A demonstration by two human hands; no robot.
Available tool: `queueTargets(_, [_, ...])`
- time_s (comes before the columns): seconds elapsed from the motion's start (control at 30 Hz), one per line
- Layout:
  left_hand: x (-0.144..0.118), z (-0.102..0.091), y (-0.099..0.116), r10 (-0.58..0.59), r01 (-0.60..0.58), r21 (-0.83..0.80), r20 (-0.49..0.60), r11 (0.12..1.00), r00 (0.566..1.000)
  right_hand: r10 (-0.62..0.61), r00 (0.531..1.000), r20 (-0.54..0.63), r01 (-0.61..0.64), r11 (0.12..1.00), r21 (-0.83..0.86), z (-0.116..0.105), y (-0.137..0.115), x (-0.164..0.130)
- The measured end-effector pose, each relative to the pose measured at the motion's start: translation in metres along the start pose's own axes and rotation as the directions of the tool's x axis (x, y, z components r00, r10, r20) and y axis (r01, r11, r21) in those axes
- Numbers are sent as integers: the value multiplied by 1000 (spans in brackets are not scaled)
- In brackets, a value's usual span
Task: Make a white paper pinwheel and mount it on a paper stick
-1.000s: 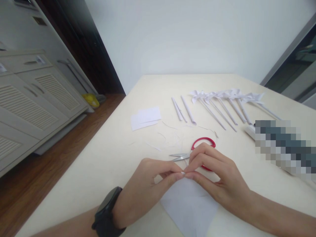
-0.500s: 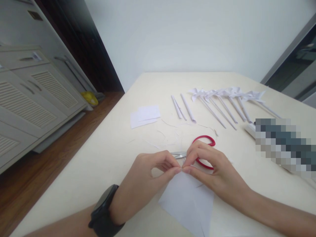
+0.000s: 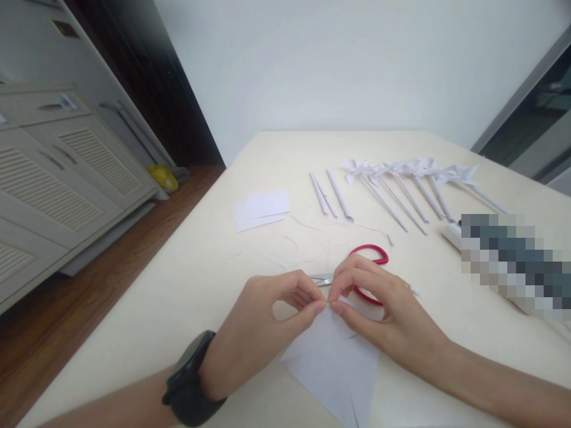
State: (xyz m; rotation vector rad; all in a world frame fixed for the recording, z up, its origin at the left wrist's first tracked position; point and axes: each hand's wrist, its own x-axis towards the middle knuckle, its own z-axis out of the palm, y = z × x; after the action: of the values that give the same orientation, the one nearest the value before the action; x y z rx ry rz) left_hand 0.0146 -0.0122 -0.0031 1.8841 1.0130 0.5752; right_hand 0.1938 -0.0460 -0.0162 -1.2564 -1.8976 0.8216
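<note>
A white paper sheet point(image 3: 334, 368) with slits cut in from its corners lies at the table's near side. My left hand point(image 3: 288, 306) and my right hand point(image 3: 363, 294) meet at its far end, thumb and forefinger of each pinched together, fingertips almost touching. Both appear to grip the paper's edge there; the exact spot between the fingertips is too small to make out. Just beyond lie scissors point(image 3: 369, 246) with red handles, blades pointing left, partly hidden behind my right hand. A black watch is on my left wrist.
Several white paper pinwheels point(image 3: 414, 169) on rolled sticks lie at the back right. Left of them are rolled paper tubes point(image 3: 339, 196), then small paper rectangles point(image 3: 267, 205). Thin paper scraps point(image 3: 289, 241) lie scattered beyond my hands. A blurred-out object point(image 3: 513, 267) sits at right.
The paper's near part has swung slightly left. Both hands keep their pinch at almost the same spot, my right hand shifting slightly left.
</note>
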Motion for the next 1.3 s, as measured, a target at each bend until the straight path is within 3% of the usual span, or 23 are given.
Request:
queueTargets(0.17, [2,-1,-2,-90,109,-218,92,970,992,-28,999,-40,28,1000,1,0,-1,-2])
queueTargets(0.33, [4,0,-8,-179,272,-495,229,825,957,-98,992,-76,99,995,5,1,-4,-3])
queueTargets(0.63, [6,5,-13,-124,359,-692,366,627,922,-201,971,-129,198,980,-33,3,-7,-10])
queueTargets(0.9, [3,8,-11,-93,322,-760,329,565,940,-230,961,-155,226,973,-43,6,-9,-8])
queueTargets(1.13, [3,8,-9,-88,263,-719,271,643,958,-239,959,-153,235,971,-42,4,-8,-11])
queueTargets(1.3, [3,6,-9,-48,235,-724,269,649,962,-218,965,-146,216,976,-29,5,-9,-12])
